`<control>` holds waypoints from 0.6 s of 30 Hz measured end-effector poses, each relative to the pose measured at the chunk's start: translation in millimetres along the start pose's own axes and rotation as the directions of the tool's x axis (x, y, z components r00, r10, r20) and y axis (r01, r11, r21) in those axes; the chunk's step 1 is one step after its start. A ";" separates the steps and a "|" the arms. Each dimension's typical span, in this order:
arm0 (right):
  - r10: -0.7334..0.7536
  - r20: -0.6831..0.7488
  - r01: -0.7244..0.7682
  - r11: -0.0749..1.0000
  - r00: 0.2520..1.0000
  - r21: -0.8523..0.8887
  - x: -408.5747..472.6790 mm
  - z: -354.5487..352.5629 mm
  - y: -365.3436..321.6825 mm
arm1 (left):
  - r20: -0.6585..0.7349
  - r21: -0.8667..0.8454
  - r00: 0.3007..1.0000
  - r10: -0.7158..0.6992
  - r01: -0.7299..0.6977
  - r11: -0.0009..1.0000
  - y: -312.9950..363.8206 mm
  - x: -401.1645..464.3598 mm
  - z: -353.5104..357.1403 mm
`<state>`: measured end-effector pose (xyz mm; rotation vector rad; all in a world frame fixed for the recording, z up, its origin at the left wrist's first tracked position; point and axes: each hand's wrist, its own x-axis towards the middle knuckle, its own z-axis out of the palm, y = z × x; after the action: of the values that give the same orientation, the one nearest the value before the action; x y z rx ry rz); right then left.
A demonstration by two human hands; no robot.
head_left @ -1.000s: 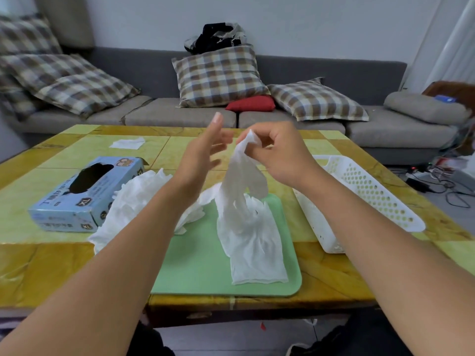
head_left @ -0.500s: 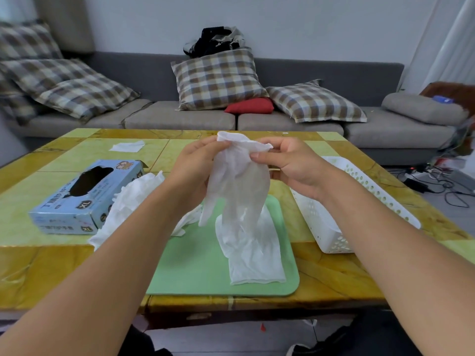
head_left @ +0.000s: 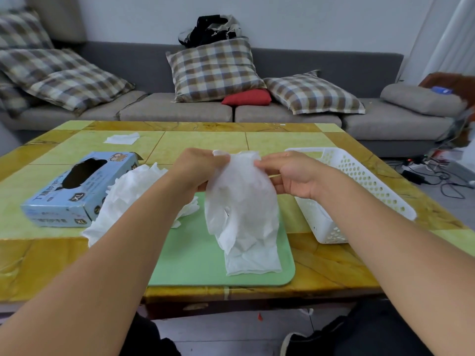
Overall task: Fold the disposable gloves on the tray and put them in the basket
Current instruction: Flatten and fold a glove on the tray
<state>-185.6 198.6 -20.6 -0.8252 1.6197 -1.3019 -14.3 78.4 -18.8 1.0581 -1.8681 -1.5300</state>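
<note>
You hold one glove (head_left: 241,191) up over the far half of the tray (head_left: 200,260), its upper edge stretched between your two hands and its body hanging down. The lower end of that white sheet reaches the tray surface, where it meets a flat glove (head_left: 253,262) lying on the tray's near right part; whether the two are one piece cannot be told.

Your left hand (head_left: 199,168) pinches the upper left edge, fingers curled together on the film, knuckles toward the camera. Your right hand (head_left: 293,176) pinches the upper right edge between thumb and forefinger, the other fingers loosely curled below, palm side turned inward. Both forearms reach forward from the lower corners and converge above the tray, wrists roughly level.

A pile (head_left: 133,199) of loose gloves lies at the tray's left edge, partly on the tray and partly on the table (head_left: 334,268), partly hidden by your left forearm. The basket (head_left: 359,181) stands just beside the tray's right edge, white and perforated. A blue box (head_left: 79,191) marked XL lies left of the pile. A single white sheet (head_left: 122,138) lies well apart at the far left of the table.
</note>
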 end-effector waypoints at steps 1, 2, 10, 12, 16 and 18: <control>0.035 -0.025 -0.036 0.998 0.999 -0.044 4.5 0.8 5.8 | -0.014 0.060 0.999 -0.038 0.039 0.997 -6.2 3.8 2.1; 0.060 -0.056 -0.065 0.994 0.997 -0.086 8.6 2.8 11.5 | -0.015 0.103 0.997 -0.069 0.070 0.992 -12.2 8.5 4.5; -0.736 -0.307 0.695 0.674 0.603 -0.250 -0.5 5.3 -37.2 | -0.169 -0.194 0.799 0.577 -0.601 0.776 43.4 -5.6 -0.9; -0.781 -0.279 0.698 0.625 0.559 -0.351 -8.6 4.0 -32.9 | -0.094 -0.151 0.789 0.607 -0.614 0.775 38.1 -11.0 -3.1; -0.624 -0.092 0.497 0.695 0.776 -0.520 0.1 5.1 16.7 | 0.162 0.093 0.901 0.402 -0.420 0.903 -18.7 -7.0 -3.2; -0.492 0.056 0.398 0.627 0.869 -0.670 -0.8 0.9 35.7 | 0.311 0.188 0.898 0.310 -0.378 0.907 -42.6 -6.5 -4.3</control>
<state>-183.5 207.2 -55.2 -1.7107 2.1191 -1.0932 3.5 78.4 -58.2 0.5772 -2.3378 -1.3101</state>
